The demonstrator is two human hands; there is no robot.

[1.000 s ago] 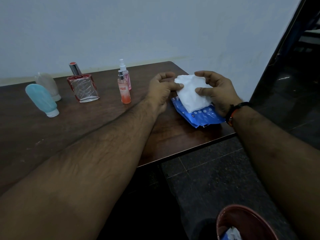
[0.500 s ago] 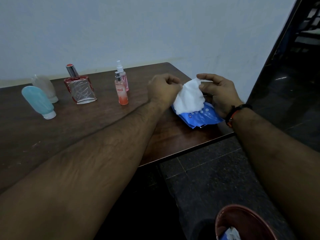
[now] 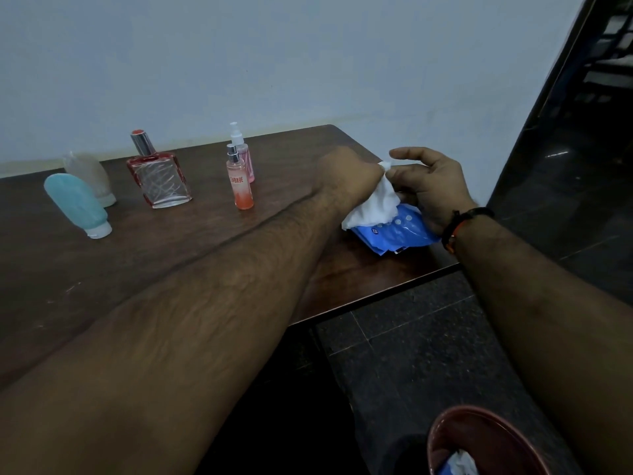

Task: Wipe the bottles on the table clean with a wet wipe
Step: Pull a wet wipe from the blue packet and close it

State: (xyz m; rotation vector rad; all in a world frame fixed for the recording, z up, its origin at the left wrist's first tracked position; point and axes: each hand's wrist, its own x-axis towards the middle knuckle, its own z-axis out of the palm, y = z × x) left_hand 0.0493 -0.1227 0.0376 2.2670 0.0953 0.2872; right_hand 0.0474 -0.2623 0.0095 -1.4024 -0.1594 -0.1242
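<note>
A white wet wipe (image 3: 375,205) hangs over the blue wipe packet (image 3: 399,233) near the table's right edge. My left hand (image 3: 346,176) grips the wipe's top corner in a fist. My right hand (image 3: 428,183) is right beside it, thumb and forefinger pinching the same corner, the other fingers spread. To the left stand an orange spray bottle (image 3: 238,181), a pink spray bottle (image 3: 245,156) behind it, a square glass perfume bottle (image 3: 157,174), a teal squeeze bottle (image 3: 77,204) and a whitish squeeze bottle (image 3: 90,176).
The dark wooden table (image 3: 137,262) backs onto a pale wall. A reddish bin (image 3: 479,443) with wipes or scraps inside stands on the dark tiled floor at the lower right. A dark doorway lies to the right.
The wipe was spread flat between both hands; it now hangs bunched from its top corner. My left hand closed into a fist on it and my right hand's fingers shifted to the top corner.
</note>
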